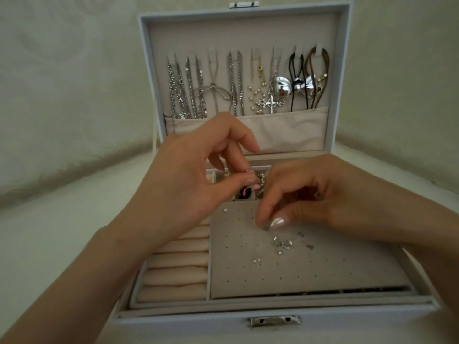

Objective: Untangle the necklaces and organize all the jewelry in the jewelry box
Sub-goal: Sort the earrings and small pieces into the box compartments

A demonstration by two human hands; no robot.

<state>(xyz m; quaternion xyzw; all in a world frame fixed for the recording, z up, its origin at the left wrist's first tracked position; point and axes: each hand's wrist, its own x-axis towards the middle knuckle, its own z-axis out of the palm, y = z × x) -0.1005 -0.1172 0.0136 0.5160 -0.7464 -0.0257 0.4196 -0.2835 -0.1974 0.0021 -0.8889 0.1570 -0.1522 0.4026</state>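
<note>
- Pinching a small silver earring [266,228], the right hand [310,194] should seat its post squarely in the perforated grey panel [248,276].
- Left hand [193,175] pinches another tiny silver piece [249,170].

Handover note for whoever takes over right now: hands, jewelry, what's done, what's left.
Left hand: pinches a small silver piece above the back compartments.
Right hand: pinches what looks like a small earring at the perforated earring panel.
Done: necklaces hang separately on the lid hooks; one stud sits in the panel.
Left: loose earrings lie on the panel; ring rolls show no rings.
</note>
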